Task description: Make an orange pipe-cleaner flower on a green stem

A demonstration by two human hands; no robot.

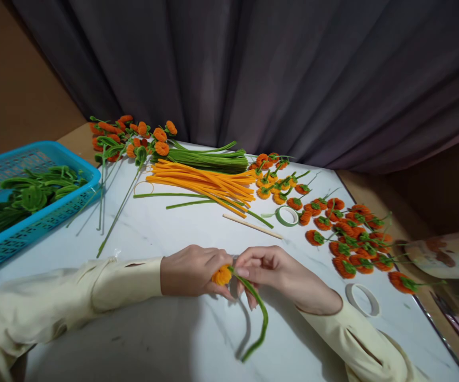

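My left hand [195, 270] is closed round a small yellow-orange pipe-cleaner flower [222, 275], low over the front middle of the white table. Close beside it, my right hand [267, 270] pinches a green pipe cleaner [264, 321] near the flower's base. The free end of the green piece curves down toward the table's front. Part of the flower is hidden by my left fingers. Beyond the hands lie a thin wooden stick [252, 226] and a roll of green tape [287, 216].
A blue basket [54, 212] of green pieces stands left. Orange [203, 180] and green pipe-cleaner bundles [209, 159] lie at the back. Several orange flowers [344, 268] cover the right side, near a white tape roll [362, 300]. More flowers with stems [160, 148] sit back left.
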